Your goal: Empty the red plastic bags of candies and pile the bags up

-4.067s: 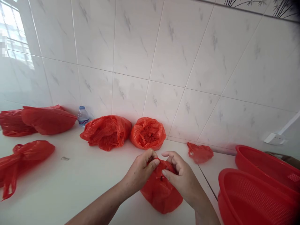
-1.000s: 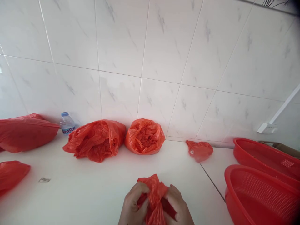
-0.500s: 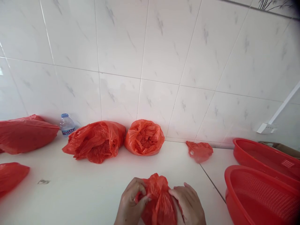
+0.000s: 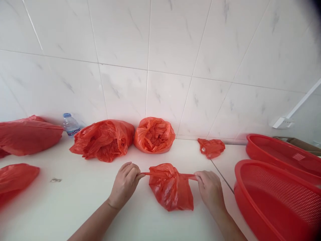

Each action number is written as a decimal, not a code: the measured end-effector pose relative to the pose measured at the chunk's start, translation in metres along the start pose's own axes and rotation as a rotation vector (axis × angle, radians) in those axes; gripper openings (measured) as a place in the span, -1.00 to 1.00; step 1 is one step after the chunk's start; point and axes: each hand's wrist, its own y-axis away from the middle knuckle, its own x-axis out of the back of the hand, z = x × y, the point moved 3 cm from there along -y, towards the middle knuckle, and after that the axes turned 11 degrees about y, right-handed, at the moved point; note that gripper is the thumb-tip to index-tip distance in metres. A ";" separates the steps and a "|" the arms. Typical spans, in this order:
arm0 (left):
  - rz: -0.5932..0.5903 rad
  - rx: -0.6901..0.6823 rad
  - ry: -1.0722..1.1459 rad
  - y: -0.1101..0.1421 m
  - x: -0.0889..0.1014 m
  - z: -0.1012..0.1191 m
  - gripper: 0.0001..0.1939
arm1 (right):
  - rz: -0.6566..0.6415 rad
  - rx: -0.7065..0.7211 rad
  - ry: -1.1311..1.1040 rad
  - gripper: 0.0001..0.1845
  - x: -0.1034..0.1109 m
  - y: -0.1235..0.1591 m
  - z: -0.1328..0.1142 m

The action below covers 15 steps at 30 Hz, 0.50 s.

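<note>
A small red plastic bag (image 4: 171,188) lies on the white counter (image 4: 75,197) in front of me. My left hand (image 4: 125,182) pinches the bag's left handle and my right hand (image 4: 210,189) pinches its right handle. Both handles are stretched taut sideways across the bag's top. The hands are about a bag's width apart, one on each side of it.
Along the tiled wall sit two fuller red bags (image 4: 104,139) (image 4: 154,134), a small crumpled one (image 4: 211,147) and a water bottle (image 4: 70,124). More red bags (image 4: 27,134) (image 4: 15,175) lie at the left. Two red baskets (image 4: 276,201) (image 4: 283,155) stand at the right.
My hands were bunched together on the bag's top; now they have drawn apart sideways, pulling the two handles tight. The view has tilted down a little.
</note>
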 end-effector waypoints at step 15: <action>-0.316 -0.210 -0.019 -0.002 -0.044 0.075 -0.24 | -0.289 -0.610 -0.544 -0.39 -0.050 0.022 0.016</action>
